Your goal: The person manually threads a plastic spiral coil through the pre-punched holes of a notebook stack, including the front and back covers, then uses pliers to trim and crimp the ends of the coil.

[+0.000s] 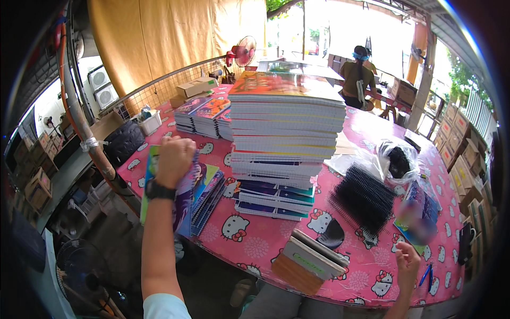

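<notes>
My left hand (177, 156), with a dark watch on its wrist, is closed over a spiral notebook (150, 173) at the left of the table. Its fingertips are hidden, but it appears to grip the cover's upper part. Against that notebook leans a pile of spiral notebooks (204, 199) with colourful covers. Near the front right edge hovers my right hand (407, 261), fingers curled in; whatever they may hold is hidden. Beyond it lie colourful notebooks (427, 204), partly blurred. A heap of black binding coils (364, 201) is farther to the left.
A tall stack of unbound books (287, 125) fills the middle of the pink table (255, 239). A wooden block (305, 266), a dark rounded object (331, 234) and blue pens (425, 275) lie in front. More notebooks (204, 114) stand behind left. Another person (357, 80) sits beyond.
</notes>
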The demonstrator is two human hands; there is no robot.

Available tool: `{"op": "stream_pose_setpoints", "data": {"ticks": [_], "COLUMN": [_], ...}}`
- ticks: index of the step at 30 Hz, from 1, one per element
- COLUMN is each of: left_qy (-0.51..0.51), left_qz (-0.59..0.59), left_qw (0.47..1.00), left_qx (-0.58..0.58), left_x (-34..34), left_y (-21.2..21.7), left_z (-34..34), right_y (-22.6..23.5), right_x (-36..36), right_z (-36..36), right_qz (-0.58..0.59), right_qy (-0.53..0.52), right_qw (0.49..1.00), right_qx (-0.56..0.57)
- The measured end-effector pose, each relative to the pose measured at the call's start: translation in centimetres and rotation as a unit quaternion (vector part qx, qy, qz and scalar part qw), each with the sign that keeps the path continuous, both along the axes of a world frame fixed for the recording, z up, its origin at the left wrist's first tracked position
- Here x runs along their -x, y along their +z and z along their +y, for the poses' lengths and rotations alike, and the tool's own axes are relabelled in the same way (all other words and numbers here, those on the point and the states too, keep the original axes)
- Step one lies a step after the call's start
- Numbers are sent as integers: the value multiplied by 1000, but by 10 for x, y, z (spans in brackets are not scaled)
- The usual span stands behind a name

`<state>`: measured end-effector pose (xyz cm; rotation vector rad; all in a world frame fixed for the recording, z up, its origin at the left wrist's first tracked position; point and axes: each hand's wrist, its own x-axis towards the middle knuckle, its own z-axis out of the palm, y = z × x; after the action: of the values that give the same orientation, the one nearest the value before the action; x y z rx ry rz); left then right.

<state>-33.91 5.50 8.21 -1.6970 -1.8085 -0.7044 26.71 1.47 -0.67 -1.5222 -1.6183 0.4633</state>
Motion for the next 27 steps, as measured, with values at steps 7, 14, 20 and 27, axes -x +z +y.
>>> {"op": "stream_pose_setpoints", "data": {"ticks": [7,14,20,27], "left_qy": [93,43,-129,-309], "left_qz": [-39,-69,-191,-274], "left_qw": [952,971,962,898], "left_qx": [288,226,-144,-151], "left_x": [-15,24,-63,-231], "left_y": [-141,-161,-118,-119], "left_z": [68,53,19,-52], "right_y": [-26,-55,-105,-130], "right_x": [-7,-64,-198,-258], "right_z": [-1,38,82,122], "right_qz": [-44,-86,-40,-49], "right_qy": [-1,-112,-399,-423], "right_qw": [999,990,911,898], "right_qx": [-12,-19,-92,106]}}
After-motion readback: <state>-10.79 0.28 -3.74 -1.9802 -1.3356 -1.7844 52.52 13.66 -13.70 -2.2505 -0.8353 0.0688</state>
